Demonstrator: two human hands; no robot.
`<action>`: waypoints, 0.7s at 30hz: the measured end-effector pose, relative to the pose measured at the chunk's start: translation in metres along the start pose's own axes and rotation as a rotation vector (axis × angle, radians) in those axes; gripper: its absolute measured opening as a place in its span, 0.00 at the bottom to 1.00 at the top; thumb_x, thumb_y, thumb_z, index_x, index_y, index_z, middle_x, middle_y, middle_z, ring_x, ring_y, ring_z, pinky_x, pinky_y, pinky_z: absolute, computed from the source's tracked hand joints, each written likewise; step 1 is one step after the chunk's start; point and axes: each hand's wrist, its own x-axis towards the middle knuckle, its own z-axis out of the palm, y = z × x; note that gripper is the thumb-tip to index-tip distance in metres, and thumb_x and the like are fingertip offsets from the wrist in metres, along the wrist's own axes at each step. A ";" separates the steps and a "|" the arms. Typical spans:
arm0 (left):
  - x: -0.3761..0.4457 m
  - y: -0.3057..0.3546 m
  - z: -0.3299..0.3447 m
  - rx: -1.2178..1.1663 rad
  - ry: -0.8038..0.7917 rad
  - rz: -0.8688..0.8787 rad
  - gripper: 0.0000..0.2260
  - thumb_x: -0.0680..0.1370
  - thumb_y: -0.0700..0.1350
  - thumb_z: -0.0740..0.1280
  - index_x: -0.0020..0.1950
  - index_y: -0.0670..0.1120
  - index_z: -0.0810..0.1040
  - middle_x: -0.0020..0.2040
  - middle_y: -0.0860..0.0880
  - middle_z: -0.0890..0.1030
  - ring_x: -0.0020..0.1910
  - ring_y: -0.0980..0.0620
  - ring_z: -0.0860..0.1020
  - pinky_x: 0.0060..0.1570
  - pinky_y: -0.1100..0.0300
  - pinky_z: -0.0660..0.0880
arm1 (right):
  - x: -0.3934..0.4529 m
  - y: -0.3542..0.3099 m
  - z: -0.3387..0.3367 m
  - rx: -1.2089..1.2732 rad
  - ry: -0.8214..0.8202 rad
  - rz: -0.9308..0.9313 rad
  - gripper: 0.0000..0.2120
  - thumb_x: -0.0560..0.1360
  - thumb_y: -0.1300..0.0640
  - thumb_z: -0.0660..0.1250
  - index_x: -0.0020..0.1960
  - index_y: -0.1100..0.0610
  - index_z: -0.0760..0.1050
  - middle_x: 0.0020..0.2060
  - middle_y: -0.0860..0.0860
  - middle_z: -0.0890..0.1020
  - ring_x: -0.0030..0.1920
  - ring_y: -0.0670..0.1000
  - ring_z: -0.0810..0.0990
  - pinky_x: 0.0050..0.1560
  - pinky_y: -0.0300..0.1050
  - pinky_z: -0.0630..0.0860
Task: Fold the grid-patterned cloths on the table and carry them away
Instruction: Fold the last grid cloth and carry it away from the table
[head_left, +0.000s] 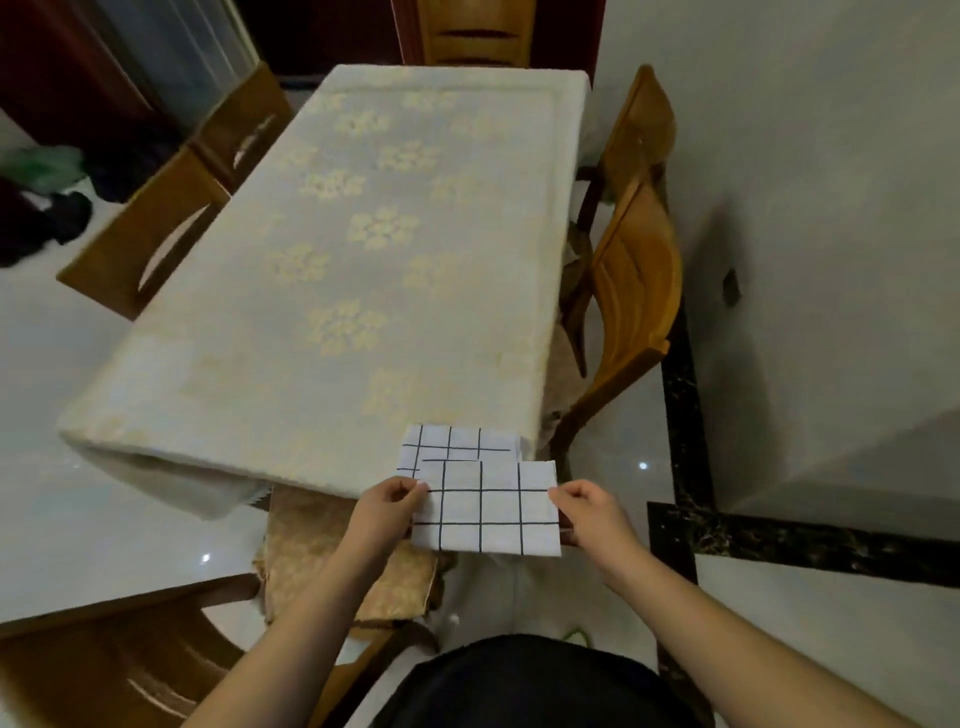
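Folding is looking finished: two grid-patterned cloths are showing as small flat rectangles at the near right corner of the worktop, so what is remaining, by my judgement, is the carrying away. The upper folded cloth is being held out in front of the person, past the worktop's near edge, overlapping the lower folded cloth, which is peeking out behind it; whether that one is resting on the corner or riding in the same stack is hard to tell from this angle. The left hand is pinching the upper cloth's left edge, fingers curled round it, and the right hand is gripping the right edge likewise, each grip closed on fabric. The held cloth is lying roughly level, its long axis running left to right across the person, grid lines square to its edges. Wooden chairs are standing round the worktop
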 end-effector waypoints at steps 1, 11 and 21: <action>0.003 0.000 0.000 -0.006 0.030 -0.008 0.08 0.79 0.48 0.66 0.46 0.46 0.81 0.44 0.44 0.83 0.43 0.44 0.80 0.42 0.50 0.78 | 0.005 -0.003 0.002 -0.001 -0.021 0.008 0.08 0.78 0.57 0.66 0.51 0.61 0.77 0.45 0.57 0.83 0.44 0.54 0.83 0.43 0.47 0.82; 0.057 0.001 -0.018 0.018 0.062 -0.019 0.05 0.79 0.45 0.67 0.49 0.44 0.80 0.45 0.44 0.82 0.45 0.45 0.81 0.42 0.51 0.79 | 0.063 -0.014 0.026 -0.181 -0.087 0.056 0.07 0.78 0.55 0.66 0.52 0.58 0.77 0.47 0.55 0.83 0.45 0.56 0.84 0.45 0.50 0.83; 0.103 0.000 -0.025 0.219 0.075 0.046 0.04 0.79 0.46 0.65 0.47 0.47 0.79 0.39 0.48 0.82 0.38 0.50 0.80 0.40 0.55 0.79 | 0.098 -0.022 0.052 -0.376 0.004 0.047 0.07 0.78 0.56 0.66 0.51 0.60 0.77 0.42 0.56 0.82 0.38 0.51 0.79 0.32 0.40 0.77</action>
